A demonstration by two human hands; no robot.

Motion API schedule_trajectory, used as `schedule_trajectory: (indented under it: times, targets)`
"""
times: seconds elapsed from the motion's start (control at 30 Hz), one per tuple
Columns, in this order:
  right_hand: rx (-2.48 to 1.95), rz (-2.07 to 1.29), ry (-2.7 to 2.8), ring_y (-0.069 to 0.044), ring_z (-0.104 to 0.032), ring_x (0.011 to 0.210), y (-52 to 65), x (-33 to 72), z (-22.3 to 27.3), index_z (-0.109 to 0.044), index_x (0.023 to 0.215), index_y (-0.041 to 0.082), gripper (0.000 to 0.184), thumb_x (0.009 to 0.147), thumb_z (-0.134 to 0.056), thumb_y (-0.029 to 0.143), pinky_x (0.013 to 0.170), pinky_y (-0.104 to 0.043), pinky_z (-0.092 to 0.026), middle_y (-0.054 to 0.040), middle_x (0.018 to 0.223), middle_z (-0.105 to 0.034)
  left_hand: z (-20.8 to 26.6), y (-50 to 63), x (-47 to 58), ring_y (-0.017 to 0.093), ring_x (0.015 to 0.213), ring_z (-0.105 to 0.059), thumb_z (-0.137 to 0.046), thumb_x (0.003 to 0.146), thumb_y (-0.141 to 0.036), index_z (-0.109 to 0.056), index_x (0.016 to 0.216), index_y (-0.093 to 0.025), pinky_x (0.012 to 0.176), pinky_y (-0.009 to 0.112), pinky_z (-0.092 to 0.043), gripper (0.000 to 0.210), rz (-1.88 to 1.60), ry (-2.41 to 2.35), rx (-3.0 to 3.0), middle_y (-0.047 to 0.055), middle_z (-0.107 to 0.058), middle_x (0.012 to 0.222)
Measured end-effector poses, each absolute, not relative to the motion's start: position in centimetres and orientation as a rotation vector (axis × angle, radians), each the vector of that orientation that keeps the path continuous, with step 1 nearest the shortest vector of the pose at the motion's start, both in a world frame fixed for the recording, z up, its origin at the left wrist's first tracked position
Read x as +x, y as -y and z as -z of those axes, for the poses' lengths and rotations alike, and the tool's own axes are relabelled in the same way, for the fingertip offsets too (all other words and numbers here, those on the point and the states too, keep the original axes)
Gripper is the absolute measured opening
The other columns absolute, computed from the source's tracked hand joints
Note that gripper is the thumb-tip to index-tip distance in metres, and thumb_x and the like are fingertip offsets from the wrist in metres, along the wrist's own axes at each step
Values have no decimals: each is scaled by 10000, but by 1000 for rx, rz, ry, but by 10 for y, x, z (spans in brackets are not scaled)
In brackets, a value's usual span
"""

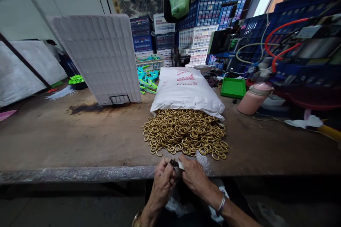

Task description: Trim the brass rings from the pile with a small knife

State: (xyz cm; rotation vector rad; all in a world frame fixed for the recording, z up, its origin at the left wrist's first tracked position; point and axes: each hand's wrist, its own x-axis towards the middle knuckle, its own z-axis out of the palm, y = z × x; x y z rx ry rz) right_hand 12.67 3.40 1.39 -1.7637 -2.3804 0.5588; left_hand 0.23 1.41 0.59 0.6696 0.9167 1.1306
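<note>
My left hand (163,177) is closed in a pinch just past the table's front edge. Whatever its fingertips hold is too small to make out. Close beside it, my right hand (195,175) is closed on a small black-and-white piece (174,163), whose dark end reaches the left fingertips; its exact kind does not show. Just beyond both hands lies a heap of gold-coloured rings (183,131), spilling from under the front of a white sack (186,90) with red print.
On the left, a pale ribbed panel (98,56) stands upright on the wooden table (66,142). Turquoise and green plastic pieces (147,79) lie behind it. A green tray (233,88) and a pink bottle (254,97) stand on the right. Stacked crates (198,37) fill the back.
</note>
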Motion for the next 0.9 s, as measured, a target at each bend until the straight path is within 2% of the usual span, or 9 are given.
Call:
schedule_trajectory:
  times: [0.27,0.4,0.53,0.67,0.8,0.9]
  targets:
    - [-1792,-559,2228,-123,-513,581,-47,135,-3,-512,822,181,257,676,-379,17,525,-233,-221,-19,672,-601,-11,-5,-3,16,352,-198,-579,731,-435,-367,693,-197,348,154,-129,321,-1095,-844,651,-102,-332,453]
    - [-1909,-334,2091,-116,-481,540,-63,149,-4,-508,766,179,173,718,-403,49,517,-246,-192,-14,618,-576,-13,-5,-3,13,348,-211,-601,714,-427,-386,707,-193,343,152,-126,318,-1070,-825,587,-99,-354,465]
    - [-1969,-132,2039,-125,-520,557,-78,153,-10,-510,840,189,130,759,-438,118,522,-253,-185,-11,628,-592,-13,-9,-3,19,388,-336,-606,702,-440,-418,740,-178,351,138,-169,324,-1023,-835,457,-58,-457,563]
    - [-2043,-66,2083,-152,-573,599,-89,154,-8,-500,892,191,121,774,-474,200,514,-256,-185,-33,683,-631,-15,-11,-5,38,459,-418,-599,711,-425,-459,727,-154,356,136,-204,305,-1046,-818,467,-2,-532,681]
    - [-2066,-67,2127,-164,-586,610,-94,153,-2,-519,849,190,112,756,-465,160,502,-262,-174,-46,694,-644,-12,-11,-6,42,431,-407,-553,749,-393,-493,705,-136,339,148,-208,268,-1066,-804,519,6,-529,647]
    - [-2037,-86,2119,-159,-576,594,-96,153,-2,-532,829,194,137,726,-468,131,500,-264,-162,-37,682,-643,-6,-14,-7,64,438,-444,-546,751,-360,-490,797,-168,334,148,-210,205,-1087,-778,474,1,-547,655]
